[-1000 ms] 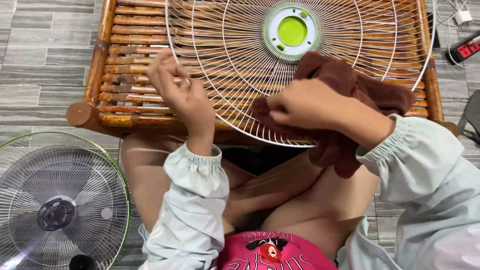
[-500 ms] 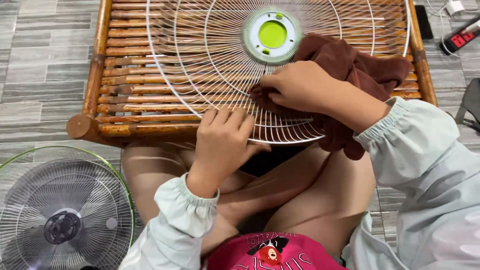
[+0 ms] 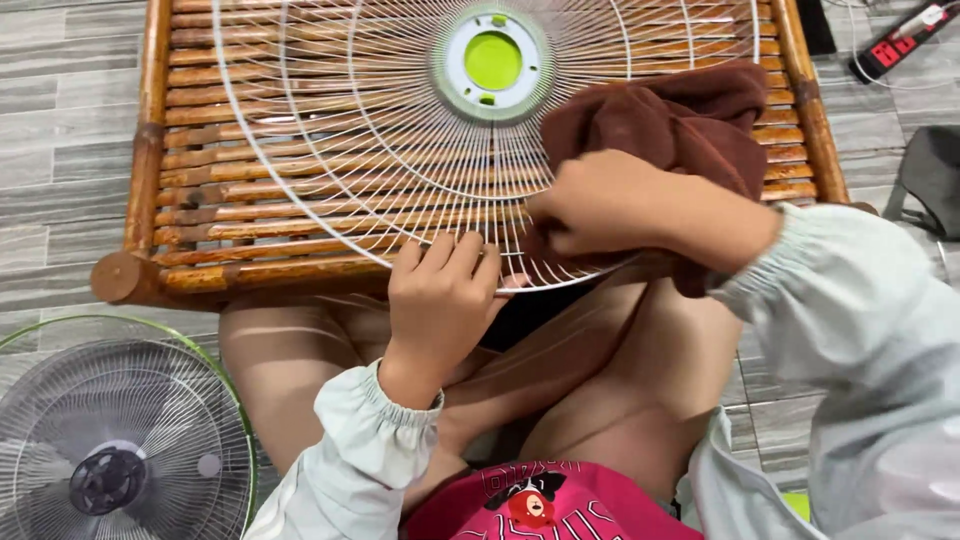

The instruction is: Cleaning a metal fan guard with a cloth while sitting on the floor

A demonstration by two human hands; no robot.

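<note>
A round white wire fan grille (image 3: 400, 170) is laid flat on a slatted bamboo surface (image 3: 150, 190), its near rim overhanging the edge of that surface above the seated person's crossed legs. The grille is taken as the landmark here. At its centre a green and white hub (image 3: 492, 62) is seen, and the wires run outward from it like spokes, so no single long axis is offered; the part being worked lies along the near right arc of the rim. The left hand (image 3: 440, 300) is closed over the near rim of the grille, fingers curled on top of the wires and thumb tucked underneath, so the grille is steadied at its closest point to the body. The right hand (image 3: 600, 205) is bunched tightly around a brown cloth (image 3: 670, 125), which is pressed onto the wires just right of the left hand and a little farther in toward the hub; the rest of the cloth is heaped over the grille's right side. The two hands are near each other but apart, and the left hand is the nearer to the rim edge. Below and left of the grille, on the tiled floor (image 3: 60, 120), a second fan guard (image 3: 120, 450) with a green rim is seen. Beyond the grille's far right edge, a power strip (image 3: 900, 35) lies on the floor.
</note>
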